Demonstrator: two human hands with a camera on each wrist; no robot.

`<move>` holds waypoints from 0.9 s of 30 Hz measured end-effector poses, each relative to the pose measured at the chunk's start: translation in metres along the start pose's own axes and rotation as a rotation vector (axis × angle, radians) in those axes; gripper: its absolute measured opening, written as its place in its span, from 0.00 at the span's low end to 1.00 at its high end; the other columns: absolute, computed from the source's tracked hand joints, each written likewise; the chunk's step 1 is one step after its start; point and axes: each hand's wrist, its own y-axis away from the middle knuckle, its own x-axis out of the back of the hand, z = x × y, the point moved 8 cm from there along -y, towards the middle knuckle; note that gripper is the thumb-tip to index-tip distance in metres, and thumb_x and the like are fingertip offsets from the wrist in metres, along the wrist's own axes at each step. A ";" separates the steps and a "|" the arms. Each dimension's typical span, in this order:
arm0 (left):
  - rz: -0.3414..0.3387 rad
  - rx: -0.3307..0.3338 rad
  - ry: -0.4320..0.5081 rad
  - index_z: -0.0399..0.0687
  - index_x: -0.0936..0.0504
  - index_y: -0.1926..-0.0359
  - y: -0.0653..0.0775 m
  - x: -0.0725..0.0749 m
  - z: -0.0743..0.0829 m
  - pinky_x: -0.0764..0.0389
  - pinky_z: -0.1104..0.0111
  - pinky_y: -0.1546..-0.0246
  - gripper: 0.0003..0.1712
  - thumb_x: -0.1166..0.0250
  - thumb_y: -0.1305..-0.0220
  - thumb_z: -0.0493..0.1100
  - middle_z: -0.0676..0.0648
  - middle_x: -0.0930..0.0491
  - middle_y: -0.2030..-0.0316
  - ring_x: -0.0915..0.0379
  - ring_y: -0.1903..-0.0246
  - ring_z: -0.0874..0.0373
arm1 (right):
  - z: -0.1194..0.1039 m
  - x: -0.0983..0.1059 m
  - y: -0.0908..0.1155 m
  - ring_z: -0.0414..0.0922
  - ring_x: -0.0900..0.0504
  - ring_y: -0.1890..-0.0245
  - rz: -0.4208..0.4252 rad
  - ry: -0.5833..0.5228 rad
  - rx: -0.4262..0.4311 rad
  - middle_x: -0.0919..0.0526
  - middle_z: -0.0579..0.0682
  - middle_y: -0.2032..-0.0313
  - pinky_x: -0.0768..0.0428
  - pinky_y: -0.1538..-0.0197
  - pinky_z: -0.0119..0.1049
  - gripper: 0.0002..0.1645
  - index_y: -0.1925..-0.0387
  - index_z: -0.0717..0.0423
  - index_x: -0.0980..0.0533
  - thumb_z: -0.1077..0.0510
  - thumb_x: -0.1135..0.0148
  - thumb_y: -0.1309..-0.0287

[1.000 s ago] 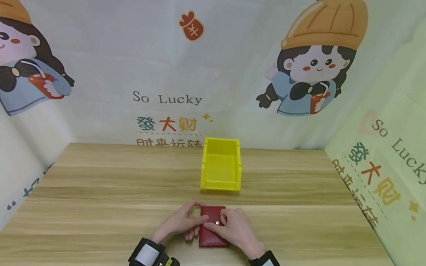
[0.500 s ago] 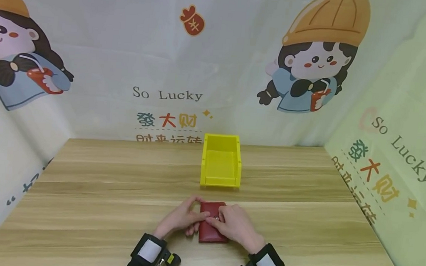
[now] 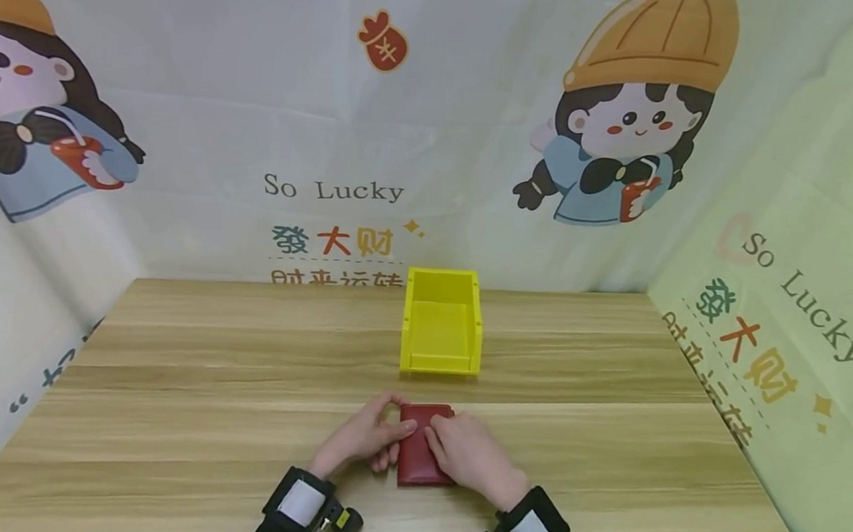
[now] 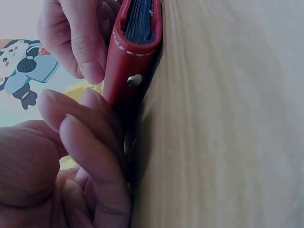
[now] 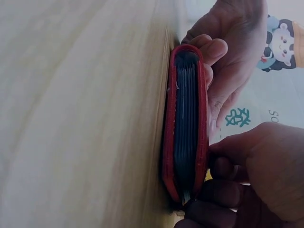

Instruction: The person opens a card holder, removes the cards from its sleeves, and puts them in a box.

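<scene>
A red leather card holder [image 3: 418, 462] lies folded on the table, its inner sleeves [image 5: 185, 114] showing at the near end in the right wrist view. A silver stud [image 4: 135, 80] sits on its left side in the left wrist view. My left hand [image 3: 364, 435] holds the left edge, thumb on the cover and fingers curled along the side. My right hand [image 3: 477, 460] pinches at the right edge, its thumb on the cover and its fingers curled under. The right hand hides part of the cover in the head view.
Behind the hands stands a yellow open-front bin [image 3: 440, 363] on the wooden table [image 3: 223, 367]. A printed cloth backdrop [image 3: 205, 115] rises along the table's back and sides. Each wrist wears a black strap with a small camera [image 3: 348, 524].
My right fingers have drawn slightly to the right across the cover, and the silver snap seen there before no longer shows in the head view. The left hand keeps its hold.
</scene>
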 end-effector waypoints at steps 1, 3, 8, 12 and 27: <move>0.003 0.005 -0.004 0.36 0.35 0.38 0.000 0.000 0.000 0.31 0.76 0.85 0.18 0.42 0.20 0.41 0.53 0.27 0.86 0.34 0.90 0.66 | 0.000 0.000 0.000 0.36 0.36 0.81 0.001 -0.015 0.004 0.35 0.42 0.82 0.38 0.76 0.28 0.17 0.74 0.55 0.28 0.60 0.43 0.24; 0.010 0.011 -0.005 0.37 0.34 0.39 0.000 0.000 0.000 0.31 0.76 0.85 0.18 0.42 0.20 0.41 0.53 0.27 0.86 0.35 0.90 0.66 | 0.002 0.000 0.001 0.36 0.36 0.80 0.004 -0.054 0.008 0.35 0.42 0.81 0.37 0.75 0.29 0.17 0.74 0.55 0.29 0.61 0.44 0.24; 0.026 0.014 -0.009 0.37 0.34 0.39 0.000 0.001 0.000 0.31 0.75 0.85 0.17 0.41 0.20 0.40 0.52 0.28 0.86 0.35 0.90 0.66 | 0.008 -0.001 0.002 0.35 0.36 0.78 0.013 -0.161 -0.003 0.35 0.41 0.80 0.36 0.73 0.28 0.19 0.76 0.53 0.31 0.62 0.47 0.23; 0.033 0.013 -0.007 0.38 0.34 0.40 0.000 0.000 -0.001 0.30 0.75 0.85 0.16 0.41 0.20 0.40 0.52 0.27 0.86 0.35 0.90 0.66 | 0.013 -0.003 0.003 0.34 0.35 0.79 0.011 -0.242 -0.030 0.34 0.41 0.80 0.35 0.73 0.28 0.19 0.75 0.54 0.29 0.62 0.48 0.22; 0.036 -0.004 -0.006 0.39 0.34 0.40 0.000 0.000 -0.001 0.31 0.74 0.85 0.18 0.40 0.21 0.41 0.52 0.28 0.86 0.34 0.90 0.66 | 0.021 0.001 0.012 0.32 0.34 0.76 0.038 -0.443 -0.074 0.33 0.41 0.78 0.33 0.70 0.28 0.19 0.72 0.57 0.27 0.61 0.50 0.20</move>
